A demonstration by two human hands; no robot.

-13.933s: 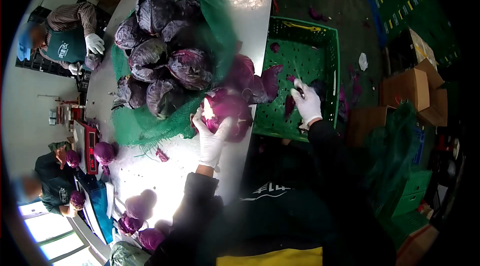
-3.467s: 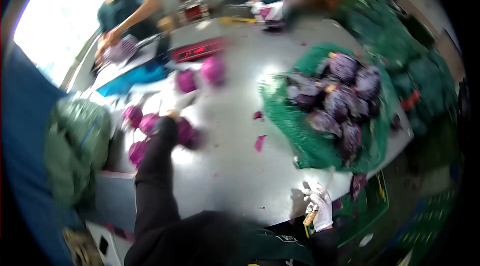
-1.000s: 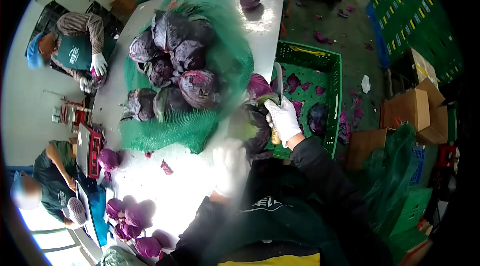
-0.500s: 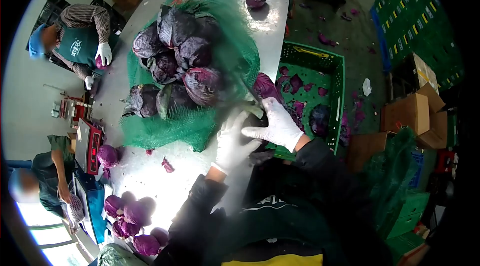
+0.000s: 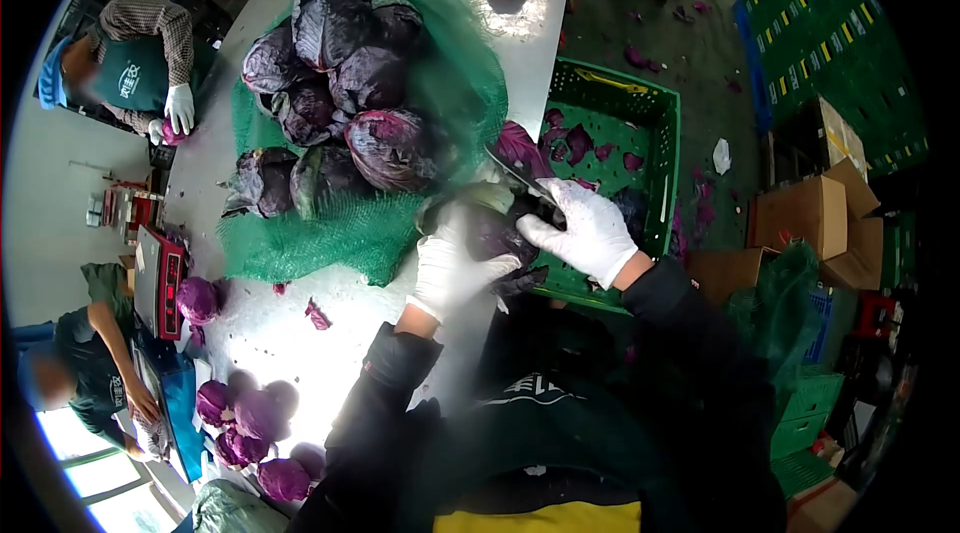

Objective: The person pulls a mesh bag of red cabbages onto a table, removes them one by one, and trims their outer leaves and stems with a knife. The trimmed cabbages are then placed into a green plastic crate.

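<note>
My left hand (image 5: 452,268), in a white glove, is closed around a red cabbage (image 5: 490,231) with dark outer leaves at the table's edge. A blurred patch covers part of that cabbage. In my gloved right hand (image 5: 588,233) is a knife (image 5: 518,171), its blade pointing up and left past the cabbage's pale stem end. Left of my hands, several unpeeled red cabbages (image 5: 375,148) lie on a green mesh bag (image 5: 310,253). Just beyond the knife, a purple leaf (image 5: 515,145) sits at the crate's edge.
A green crate (image 5: 672,163) with loose leaves stands right of the metal table (image 5: 535,8). Peeled cabbages (image 5: 260,418) and a red scale (image 5: 160,283) are at the left. Two people work across the table. Cardboard boxes (image 5: 800,223) and stacked green crates (image 5: 840,63) stand farther right.
My right hand has drawn back to the right from the cabbage's stem, and the knife blade shows more clearly. My left hand keeps hold of the cabbage. The whole view has shifted slightly.
</note>
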